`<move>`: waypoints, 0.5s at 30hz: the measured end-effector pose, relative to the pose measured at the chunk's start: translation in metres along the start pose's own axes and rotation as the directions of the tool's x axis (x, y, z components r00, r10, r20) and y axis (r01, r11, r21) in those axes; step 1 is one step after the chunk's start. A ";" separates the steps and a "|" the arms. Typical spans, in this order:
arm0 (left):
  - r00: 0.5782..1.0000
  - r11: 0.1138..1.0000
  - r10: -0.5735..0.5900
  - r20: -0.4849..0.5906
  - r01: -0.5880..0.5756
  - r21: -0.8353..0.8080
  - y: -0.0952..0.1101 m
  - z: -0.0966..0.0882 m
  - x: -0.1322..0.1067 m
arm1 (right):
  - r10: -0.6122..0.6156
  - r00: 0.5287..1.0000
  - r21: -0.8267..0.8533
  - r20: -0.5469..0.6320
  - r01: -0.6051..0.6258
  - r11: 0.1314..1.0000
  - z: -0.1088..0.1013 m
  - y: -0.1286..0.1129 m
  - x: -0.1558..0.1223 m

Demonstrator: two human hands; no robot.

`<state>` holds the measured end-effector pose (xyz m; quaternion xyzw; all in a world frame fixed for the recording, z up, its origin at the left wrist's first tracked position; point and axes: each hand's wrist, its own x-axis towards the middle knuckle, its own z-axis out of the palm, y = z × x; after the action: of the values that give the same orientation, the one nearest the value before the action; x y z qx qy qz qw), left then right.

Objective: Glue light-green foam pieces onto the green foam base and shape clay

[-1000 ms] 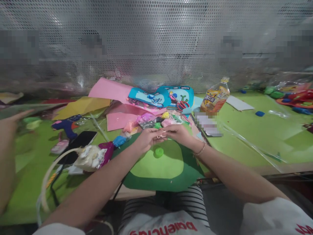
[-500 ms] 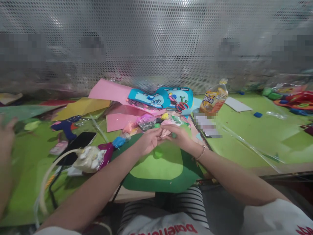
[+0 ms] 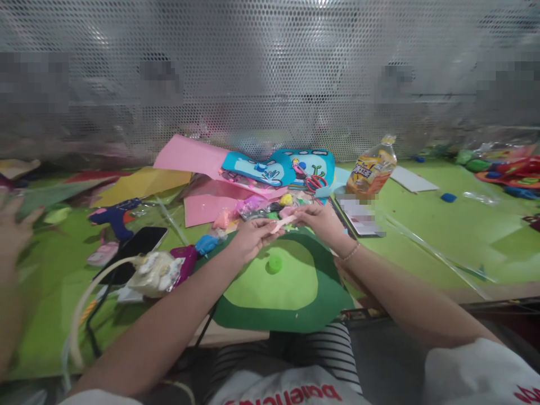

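Note:
A strip of pale pink modelling clay (image 3: 282, 224) is stretched between my two hands above the far edge of a dark green sheet (image 3: 253, 320). My left hand (image 3: 253, 241) pinches its near left end. My right hand (image 3: 319, 223) grips the other end, fingers closed. Below them, a small bright green lump (image 3: 275, 262) sits on the light green panel (image 3: 253, 287) in the middle of the sheet. Just beyond the hands are a yellow clay lump (image 3: 286, 199) and several wrapped clay pieces, partly hidden by my fingers.
A blue glue gun (image 3: 120, 225), a black phone (image 3: 145, 244) and a blue clay pack (image 3: 206, 244) lie left. Behind are pink sheets (image 3: 189, 153), blue cut-outs (image 3: 253, 167) and red scissors (image 3: 315, 183). A drink bottle (image 3: 371, 169) stands right. Another person's hand (image 3: 17, 225) is far left.
My hands have drawn slightly apart, and the pink clay now shows as a longer strip between them. The green lump is more exposed. At far left, the other person's hand has moved further into view.

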<state>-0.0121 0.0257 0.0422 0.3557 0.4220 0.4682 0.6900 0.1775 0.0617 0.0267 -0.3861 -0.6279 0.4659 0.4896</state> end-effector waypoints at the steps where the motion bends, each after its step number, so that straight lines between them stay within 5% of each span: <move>1: 1.000 0.999 0.016 -0.018 -0.017 -0.028 0.001 0.000 0.000 | -0.039 0.998 -0.004 -0.048 0.039 0.999 -0.002 -0.001 0.000; 3: 1.000 0.995 0.010 0.014 -0.009 -0.101 0.003 0.001 -0.001 | -0.145 0.988 -0.054 -0.054 0.142 0.988 -0.002 -0.002 -0.001; 9: 0.958 0.988 -0.047 0.282 0.087 -0.128 -0.003 0.005 -0.007 | -0.332 0.905 -0.370 0.266 0.414 0.831 0.013 0.005 -0.013; 15: 0.939 0.990 0.033 0.343 -0.077 0.115 -0.013 0.002 -0.006 | -0.282 0.934 -0.394 0.220 0.350 0.850 0.018 0.007 -0.015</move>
<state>-0.0070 0.0157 0.0328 0.4859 0.3153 0.3912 0.7151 0.1632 0.0460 0.0141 -0.3377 -0.8053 0.2584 0.4132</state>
